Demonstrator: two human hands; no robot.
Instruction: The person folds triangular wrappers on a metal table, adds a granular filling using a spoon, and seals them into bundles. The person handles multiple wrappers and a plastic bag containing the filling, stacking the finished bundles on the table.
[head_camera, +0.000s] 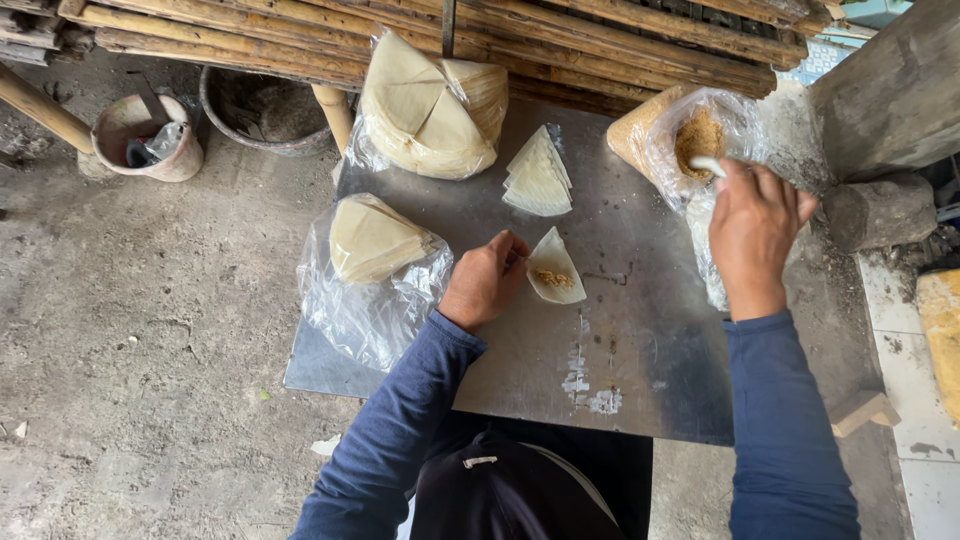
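Observation:
My left hand (486, 280) rests on a grey metal tabletop (620, 330), fingertips pinching the left edge of a pale wedge-shaped wrapper (556, 268) that carries a small heap of brown filling. My right hand (752, 228) grips a white spoon (708, 165) whose bowl dips into a clear plastic bag of brown filling (698, 135) at the table's far right. A short stack of loose wedge wrappers (539, 177) lies just beyond the filled one.
A bag of quartered round wrappers (430, 105) sits at the table's far left, another bag of wrappers (372, 250) at the left edge. Bamboo poles (300, 40) run behind. Two buckets (150, 135) stand on the concrete floor. A wall edge (890, 90) rises right.

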